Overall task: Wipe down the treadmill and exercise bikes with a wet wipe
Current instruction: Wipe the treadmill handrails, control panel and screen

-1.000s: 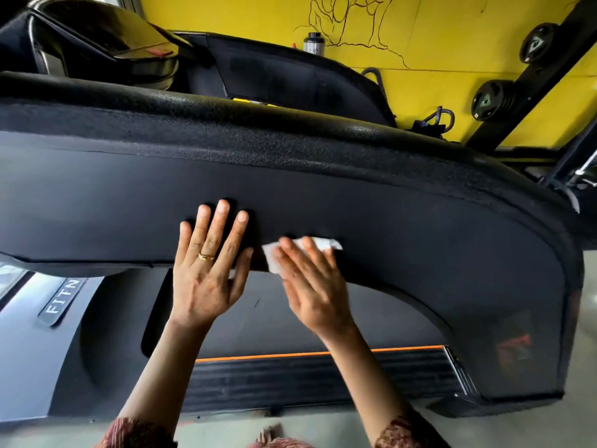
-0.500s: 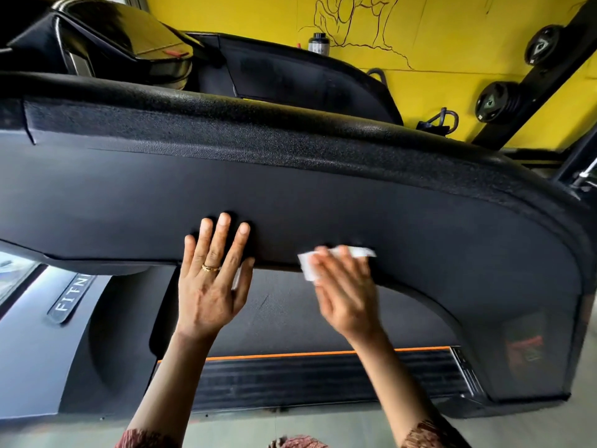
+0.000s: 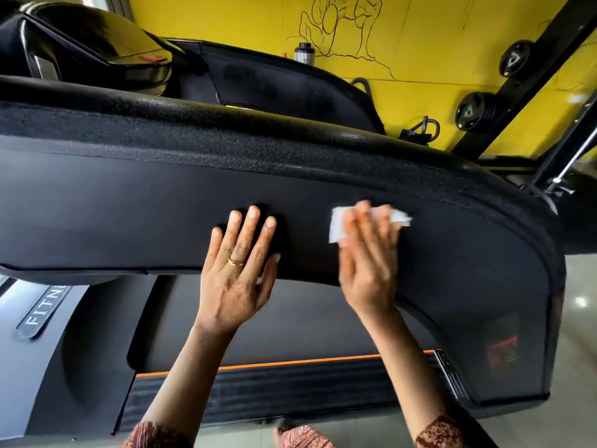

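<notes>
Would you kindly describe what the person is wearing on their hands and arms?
No gloves on either hand. The left hand has a thin gold ring on one finger; the right hand shows none. The forearms are uncovered; the left sleeve and right sleeve, dark red with a fine pale pattern, start near the elbows.

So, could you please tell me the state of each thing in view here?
left hand: flat, fingers straight, resting on the treadmill panel.
right hand: fingers straight, pressing the wet wipe to the panel.
wet wipe: crumpled, partly under the right hand.
bottle: upright, capped, on the far machine.
weight plates: mounted on the black rack.
</notes>
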